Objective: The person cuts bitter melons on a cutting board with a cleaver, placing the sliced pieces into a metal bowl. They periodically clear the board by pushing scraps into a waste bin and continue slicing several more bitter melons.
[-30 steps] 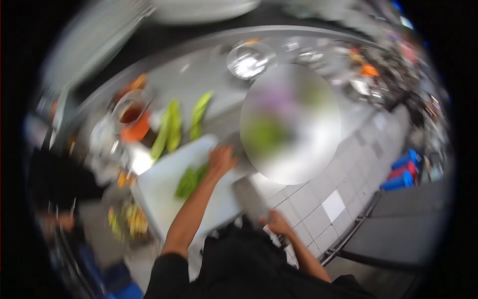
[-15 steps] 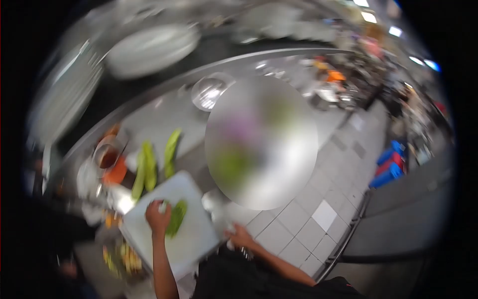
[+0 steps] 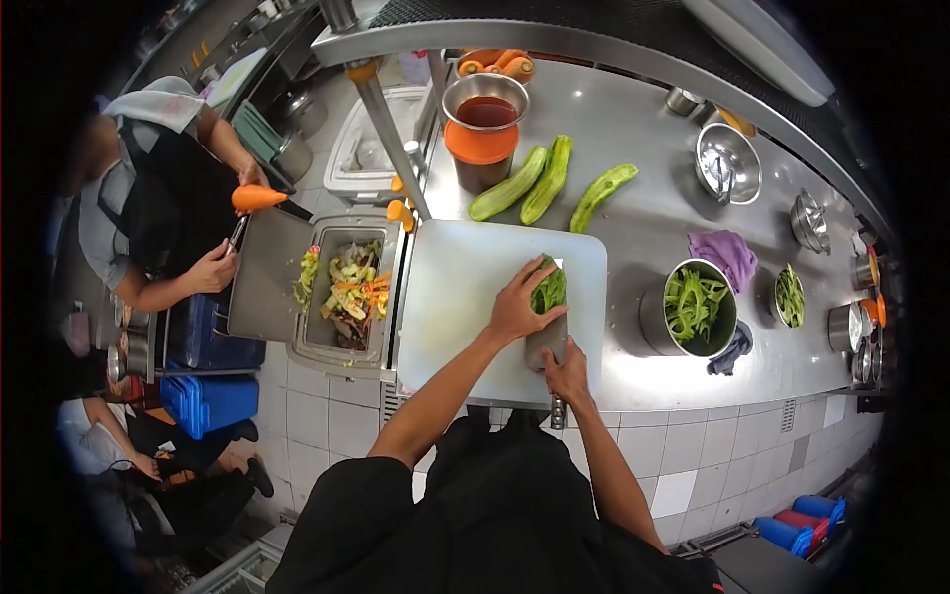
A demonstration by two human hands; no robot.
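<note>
My left hand [image 3: 522,305] curves over a small heap of cut green vegetable [image 3: 550,287], its thumb by the top of a cleaver's blade. The heap is partly hidden by my fingers. My right hand [image 3: 569,372] grips the cleaver [image 3: 545,346] low down, where blade meets handle; the handle points toward my body. Under both hands lies a white cutting board [image 3: 450,282]. Just beyond its far edge, several pale green, peeled long vegetables [image 3: 549,178] rest on the steel table [image 3: 633,109].
Right of the board stands a steel pot [image 3: 665,342] of green strips, beside a purple cloth [image 3: 724,259]. Left is a bin [image 3: 297,337] of vegetable scraps. A co-worker [image 3: 148,188] holds a carrot [image 3: 259,198] and a tool there. An orange-rimmed container [image 3: 480,148] stands behind the board.
My view has swung left and sharpened from blur. My right hand, earlier beside the board without the cleaver, now grips it over the board. My left hand stays at the green vegetable.
</note>
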